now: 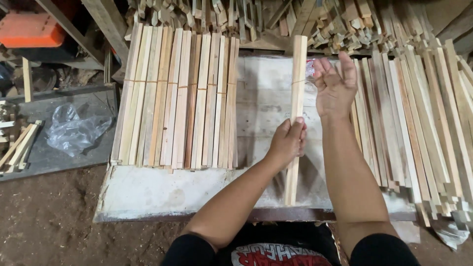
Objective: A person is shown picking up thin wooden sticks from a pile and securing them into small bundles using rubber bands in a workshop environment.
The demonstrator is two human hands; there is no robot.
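Fingers of my left hand (288, 140) wrap the bundle of sticks (297, 113) at mid length, hiding that stretch; how many sticks it holds is hard to tell. My right hand (336, 83) is up beside the bundle's upper part, palm toward it, fingers spread wide, stretching a thin rubber band (298, 82) that runs around the sticks. The bundle lies lengthwise on the pale board (148, 189). Tied bundles (177, 98) lie left, loose sticks (419, 128) right, cut off by the frame edge.
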